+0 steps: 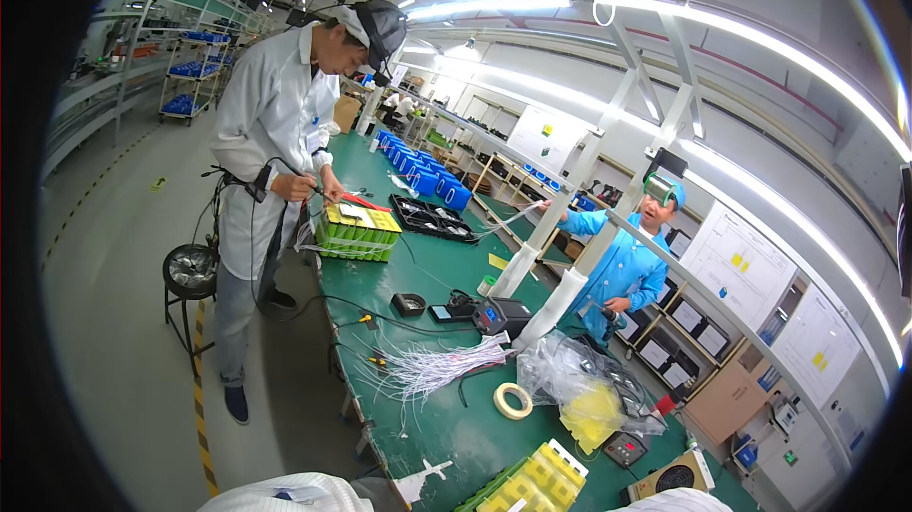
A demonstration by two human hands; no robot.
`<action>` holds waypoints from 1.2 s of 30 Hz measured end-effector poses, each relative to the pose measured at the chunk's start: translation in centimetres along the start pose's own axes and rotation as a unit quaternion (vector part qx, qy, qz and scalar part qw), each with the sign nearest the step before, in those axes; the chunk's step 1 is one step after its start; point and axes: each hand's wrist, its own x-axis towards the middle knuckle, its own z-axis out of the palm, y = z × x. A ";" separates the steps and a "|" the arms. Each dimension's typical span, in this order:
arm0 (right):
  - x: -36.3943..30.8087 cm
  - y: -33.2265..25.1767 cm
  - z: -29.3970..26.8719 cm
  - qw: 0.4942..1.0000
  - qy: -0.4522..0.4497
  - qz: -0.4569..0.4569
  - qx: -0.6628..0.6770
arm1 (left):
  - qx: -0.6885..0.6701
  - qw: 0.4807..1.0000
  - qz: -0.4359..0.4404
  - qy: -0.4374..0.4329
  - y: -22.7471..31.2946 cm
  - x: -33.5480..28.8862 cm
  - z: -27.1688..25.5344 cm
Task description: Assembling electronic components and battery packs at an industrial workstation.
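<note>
Neither of my hands shows; only white sleeves come in at the lower edge, my left sleeve (290, 493) and my right sleeve (676, 501). Between them, at the near end of the green bench, lies a battery pack (537, 482) with a yellow top and green sides, partly cut off by the picture's edge. Beyond it rests a roll of cream tape (514, 414). A spread bundle of thin white wires (442, 368) is farther up. Clear plastic bags (556, 369) and yellow sheets (591, 415) lie to the right.
Across the bench (399, 298), a white-coated person (275, 123) works on another green battery pack (356, 235). Someone in blue (622, 260) stands behind white posts. A soldering station (503, 316), black tray (432, 218), blue boxes (423, 170), small display unit (625, 449) and beige fan-like box (673, 476) are around.
</note>
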 end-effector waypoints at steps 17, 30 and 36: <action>0.5 -1.9 0.5 1.000 -0.021 -0.004 -0.006 | -0.038 0.999 0.000 -0.008 -0.7 0.4 0.8; 0.2 -2.8 1.4 1.000 -0.028 -0.005 0.003 | -0.059 0.998 0.003 -0.028 -1.2 0.9 1.8; 0.5 -3.2 1.5 0.999 -0.032 -0.005 0.005 | -0.066 0.997 -0.003 -0.032 -1.4 1.1 2.3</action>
